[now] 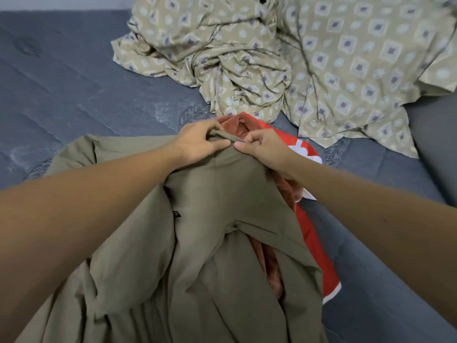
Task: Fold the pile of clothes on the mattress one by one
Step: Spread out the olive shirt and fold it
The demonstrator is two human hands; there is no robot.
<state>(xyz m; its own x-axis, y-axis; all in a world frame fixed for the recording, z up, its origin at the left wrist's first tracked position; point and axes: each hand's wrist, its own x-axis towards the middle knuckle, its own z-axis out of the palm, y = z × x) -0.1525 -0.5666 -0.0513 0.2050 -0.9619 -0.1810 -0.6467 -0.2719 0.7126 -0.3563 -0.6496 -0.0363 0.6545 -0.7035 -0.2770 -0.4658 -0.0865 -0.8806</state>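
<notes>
An olive-green garment [202,243] lies crumpled over the pile in front of me, reaching from the picture's middle to the bottom edge. My left hand [197,142] and my right hand [264,147] sit side by side at its far end, each pinching the same narrow edge of the olive cloth. Under the garment lie a rust-brown piece [235,126] and a red cloth with white marks [314,233], both mostly hidden.
A large beige sheet with a diamond print [309,58] is heaped at the back right. The grey-blue mattress [74,82] is bare to the left and at the lower right. A dark grey cushion or edge [437,137] stands at the far right.
</notes>
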